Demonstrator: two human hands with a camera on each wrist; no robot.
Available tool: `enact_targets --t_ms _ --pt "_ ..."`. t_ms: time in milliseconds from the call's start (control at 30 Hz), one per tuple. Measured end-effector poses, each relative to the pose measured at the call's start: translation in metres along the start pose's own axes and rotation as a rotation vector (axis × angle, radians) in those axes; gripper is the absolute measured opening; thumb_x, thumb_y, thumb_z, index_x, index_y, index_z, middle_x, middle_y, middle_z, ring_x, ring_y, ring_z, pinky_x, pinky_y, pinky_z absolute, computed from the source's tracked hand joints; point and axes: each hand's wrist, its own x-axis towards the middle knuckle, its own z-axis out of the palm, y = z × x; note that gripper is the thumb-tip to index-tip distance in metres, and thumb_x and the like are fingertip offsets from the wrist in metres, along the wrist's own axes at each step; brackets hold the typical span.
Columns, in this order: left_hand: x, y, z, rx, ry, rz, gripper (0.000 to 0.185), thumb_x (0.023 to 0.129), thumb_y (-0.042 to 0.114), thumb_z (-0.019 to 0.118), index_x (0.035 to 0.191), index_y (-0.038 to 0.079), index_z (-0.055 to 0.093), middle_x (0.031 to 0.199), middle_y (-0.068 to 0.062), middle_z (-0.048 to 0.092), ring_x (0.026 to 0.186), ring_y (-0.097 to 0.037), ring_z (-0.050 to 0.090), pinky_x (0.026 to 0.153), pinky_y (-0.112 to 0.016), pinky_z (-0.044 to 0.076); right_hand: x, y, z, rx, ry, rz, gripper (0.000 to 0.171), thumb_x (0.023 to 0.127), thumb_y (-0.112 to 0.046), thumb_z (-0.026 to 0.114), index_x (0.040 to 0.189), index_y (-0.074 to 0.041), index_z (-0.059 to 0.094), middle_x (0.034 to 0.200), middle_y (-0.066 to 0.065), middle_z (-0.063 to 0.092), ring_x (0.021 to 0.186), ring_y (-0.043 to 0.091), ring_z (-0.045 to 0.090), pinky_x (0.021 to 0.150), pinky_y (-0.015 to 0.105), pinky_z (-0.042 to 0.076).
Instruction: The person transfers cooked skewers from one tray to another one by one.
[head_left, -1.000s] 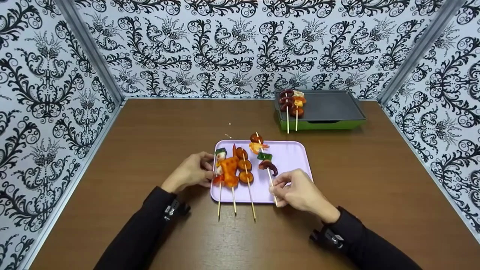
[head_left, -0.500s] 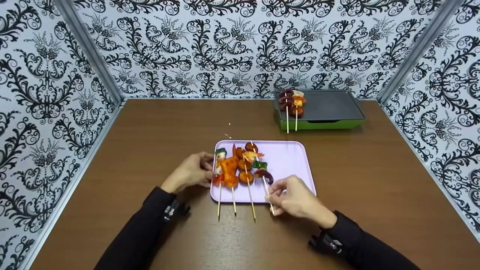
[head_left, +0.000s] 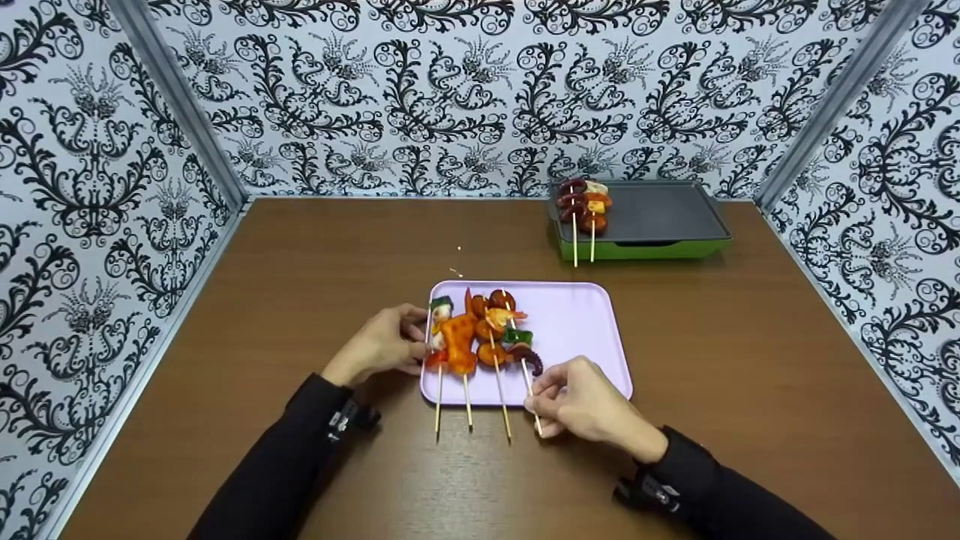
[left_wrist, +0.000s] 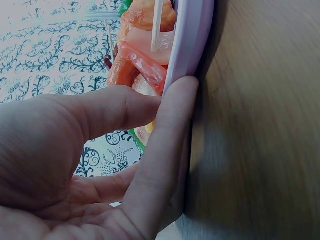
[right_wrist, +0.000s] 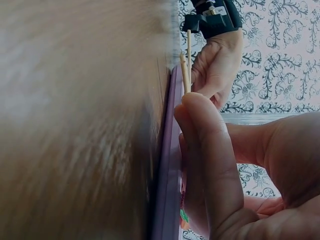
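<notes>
A lilac tray (head_left: 574, 322) lies on the table with several food skewers on its left half. My left hand (head_left: 386, 341) holds the tray's left rim, and in the left wrist view the thumb (left_wrist: 127, 105) and fingers pinch that rim. Between finger and thumb, my right hand (head_left: 581, 401) grips the stick of a skewer (head_left: 517, 335) with shrimp, green pepper and a small octopus tentacle. This skewer's upper pieces overlap the neighbouring skewer of round brown slices (head_left: 493, 354). Further left lie an orange meat skewer (head_left: 459, 341) and a mixed vegetable skewer (head_left: 441, 307).
A green grill (head_left: 664, 251) with a dark grey plate stands at the back right. At its left end lie a dark red skewer (head_left: 571, 202) and a mixed skewer (head_left: 595, 223). Patterned walls surround the brown table (head_left: 330, 255).
My right hand has moved left and toward me, bringing the shrimp and octopus skewer down onto the tray against the round-slice skewer. My left hand has stayed at the tray's rim.
</notes>
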Motion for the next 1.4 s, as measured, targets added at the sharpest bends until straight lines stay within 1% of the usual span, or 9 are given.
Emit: enact_targets --t_ms 167,233,433,700,1000,1167,1400 --pt "0.0012 -0.0008 0.0003 -0.005 0.000 -0.001 0.063 0.087 -0.009 0.072 0.146 0.001 0.051 0.108 -0.022 0.060 0.078 -0.031 0.072 0.068 -0.044 0.069 0.0008 -0.0001 0.0026 0.049 -0.006 0.012 0.012 0.091 -0.005 0.080 0.094 0.004 0.072 0.082 0.017 0.072 0.060 0.022 0.073 0.059 0.040 0.067" --pt "0.0008 -0.0007 0.0005 -0.008 0.004 -0.006 0.063 0.087 -0.010 0.072 0.146 0.001 0.051 0.108 -0.022 0.060 0.078 -0.031 0.072 0.068 -0.044 0.069 0.0015 0.0001 0.0036 0.052 -0.010 0.009 0.014 0.090 -0.006 0.081 0.094 0.004 0.073 0.083 0.017 0.073 0.060 0.022 0.073 0.059 0.040 0.067" --pt "0.0006 -0.0011 0.0012 -0.005 0.006 -0.005 0.063 0.087 -0.010 0.072 0.146 0.000 0.051 0.107 -0.022 0.060 0.078 -0.031 0.072 0.069 -0.044 0.069 0.0016 -0.0003 0.0044 0.021 -0.009 -0.002 0.016 0.090 -0.013 0.084 0.095 0.001 0.076 0.081 0.014 0.073 0.060 0.024 0.074 0.057 0.039 0.067" --pt "0.0001 -0.0006 0.0007 -0.008 0.009 -0.005 0.063 0.087 -0.009 0.073 0.145 0.001 0.051 0.108 -0.022 0.060 0.078 -0.030 0.072 0.068 -0.044 0.069 0.0010 -0.0015 0.0028 -0.016 0.000 -0.007 0.015 0.094 -0.015 0.080 0.100 -0.001 0.079 0.082 0.012 0.073 0.060 0.025 0.074 0.056 0.039 0.067" --pt "0.0005 -0.0017 0.0005 -0.006 -0.001 0.005 0.063 0.087 -0.009 0.072 0.145 0.000 0.051 0.107 -0.022 0.060 0.078 -0.030 0.072 0.069 -0.044 0.069 0.0014 -0.0010 0.0018 -0.095 -0.004 -0.045 0.014 0.097 -0.015 0.076 0.099 -0.001 0.080 0.076 0.008 0.074 0.058 0.024 0.074 0.052 0.038 0.066" --pt "0.0005 -0.0023 0.0002 -0.008 -0.006 0.011 0.062 0.087 -0.009 0.072 0.145 -0.002 0.051 0.107 -0.022 0.060 0.078 -0.029 0.072 0.069 -0.044 0.069 0.0021 -0.0009 -0.0006 -0.111 -0.009 -0.058 0.016 0.098 -0.019 0.076 0.097 -0.003 0.080 0.073 0.009 0.073 0.057 0.024 0.073 0.052 0.038 0.066" --pt "0.0014 -0.0033 0.0000 -0.002 -0.002 0.008 0.062 0.087 -0.009 0.072 0.145 -0.001 0.051 0.108 -0.022 0.060 0.078 -0.030 0.072 0.069 -0.044 0.069 0.0020 -0.0020 -0.0041 -0.130 -0.002 -0.085 0.017 0.100 -0.019 0.074 0.096 -0.004 0.080 0.073 0.010 0.072 0.056 0.024 0.073 0.051 0.038 0.065"
